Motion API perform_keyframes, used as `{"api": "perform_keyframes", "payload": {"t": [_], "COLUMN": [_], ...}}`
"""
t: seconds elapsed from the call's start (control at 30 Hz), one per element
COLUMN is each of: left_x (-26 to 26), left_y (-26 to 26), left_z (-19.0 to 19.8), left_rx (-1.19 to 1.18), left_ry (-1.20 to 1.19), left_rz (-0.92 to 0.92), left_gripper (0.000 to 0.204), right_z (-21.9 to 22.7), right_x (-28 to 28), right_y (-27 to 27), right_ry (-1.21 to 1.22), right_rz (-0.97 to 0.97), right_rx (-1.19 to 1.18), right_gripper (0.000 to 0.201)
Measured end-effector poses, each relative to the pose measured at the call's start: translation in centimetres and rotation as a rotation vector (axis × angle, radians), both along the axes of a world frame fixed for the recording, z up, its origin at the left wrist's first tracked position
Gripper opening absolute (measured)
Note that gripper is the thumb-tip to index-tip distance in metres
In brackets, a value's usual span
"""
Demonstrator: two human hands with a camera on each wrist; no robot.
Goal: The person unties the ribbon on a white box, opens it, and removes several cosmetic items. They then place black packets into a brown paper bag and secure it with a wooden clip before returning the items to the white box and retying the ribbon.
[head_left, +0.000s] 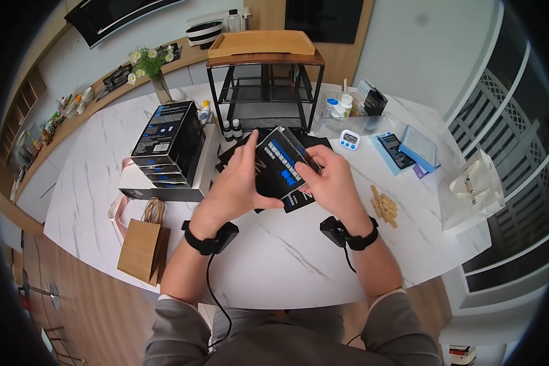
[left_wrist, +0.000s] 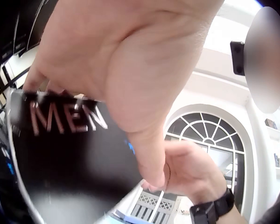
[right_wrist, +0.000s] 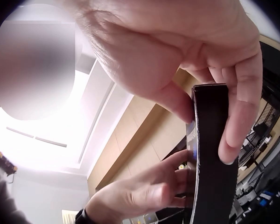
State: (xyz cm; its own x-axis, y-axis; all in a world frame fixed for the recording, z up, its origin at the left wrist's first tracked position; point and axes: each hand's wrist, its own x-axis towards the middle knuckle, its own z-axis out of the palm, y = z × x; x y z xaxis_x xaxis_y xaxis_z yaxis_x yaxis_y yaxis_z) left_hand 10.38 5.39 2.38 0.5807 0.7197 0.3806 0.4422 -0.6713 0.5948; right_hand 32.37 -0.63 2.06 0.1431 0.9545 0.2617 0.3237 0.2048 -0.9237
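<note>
A black box (head_left: 273,165) with blue and white print is held tilted above the table in the head view. My right hand (head_left: 329,177) pinches its right side, with the thumb on the printed face and the fingers behind. In the right wrist view the box's narrow side (right_wrist: 213,140) shows between thumb and fingers. Along the left edge lies my left hand (head_left: 232,180), its fingers straight and its thumb stretched by the lower corner. The left wrist view shows the lettering MEN on the box (left_wrist: 70,154). More flat black packages (head_left: 297,202) lie underneath, partly hidden.
Stacked black boxes (head_left: 165,140) stand on the left, by a brown paper bag (head_left: 141,247). Behind is a black rack (head_left: 265,97) with a wooden tray (head_left: 259,44). A timer (head_left: 349,140), wooden pieces (head_left: 384,206), blue boxes (head_left: 418,149) and a white bag (head_left: 470,192) are at the right.
</note>
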Motion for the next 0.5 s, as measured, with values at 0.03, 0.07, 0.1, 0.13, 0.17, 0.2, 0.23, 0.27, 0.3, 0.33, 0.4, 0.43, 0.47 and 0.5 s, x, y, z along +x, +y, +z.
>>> {"api": "perform_keyframes", "payload": {"t": [0.03,0.07,0.1,0.13,0.17,0.2,0.23,0.27,0.3,0.33,0.4,0.43,0.47,0.5], "left_x": [0.7,1.4,1.9,2.2,2.2,2.1,1.9,1.7,1.5,1.2,0.5,0.1,-0.2,-0.5], "left_y": [0.0,-0.1,0.0,0.2,0.4,0.6,0.8,1.0,1.3,1.5,2.2,2.4,2.5,2.6], "left_z": [-0.6,-1.1,-1.4,-1.6,-1.9,-2.2,-2.4,-2.5,-2.6,-2.6,-3.0,-2.9,-2.7,-2.6], "left_rx": [0.0,0.034,0.068,0.057,0.058,0.117,0.176,0.169,0.167,0.149,0.107,0.107,0.124,0.141], "left_ry": [-0.002,0.045,0.091,0.125,0.125,0.178,0.232,0.254,0.258,0.36,0.446,0.447,0.474,0.501], "left_rz": [-0.001,0.046,0.091,0.103,0.1,0.1,0.1,0.086,0.083,0.087,0.094,0.092,0.077,0.063], "left_gripper": [0.141,0.14,0.14,0.136,0.136,0.134,0.133,0.126,0.126,0.124,0.122,0.122,0.123,0.123], "right_z": [0.9,0.9,0.8,0.8,1.0,1.2,1.4,1.6,1.0,0.0,-1.3,-2.0,-3.0,-4.0], "right_x": [-0.1,0.3,0.7,1.0,1.4,1.7,1.9,1.8,2.3,3.3,4.6,4.7,4.7,4.6], "right_y": [-0.2,0.0,0.1,0.3,0.3,0.2,0.1,0.0,0.2,0.7,1.2,1.5,1.8,2.0], "right_ry": [0.119,0.117,0.075,0.034,0.034,-0.207,-0.447,-0.557,-0.554,-0.737,-0.942,-0.942,-0.907,-0.868], "right_rz": [0.004,0.003,0.006,0.008,0.005,-0.043,-0.09,-0.202,-0.203,-0.191,-0.027,-0.028,0.143,0.315], "right_rx": [-0.058,-0.057,-0.12,-0.183,-0.182,-0.194,-0.206,-0.147,-0.151,-0.153,-0.245,-0.246,-0.319,-0.389], "right_gripper": [0.02,0.02,0.02,0.02,0.02,0.025,0.033,0.031,0.031,0.024,0.023,0.023,0.026,0.029]}}
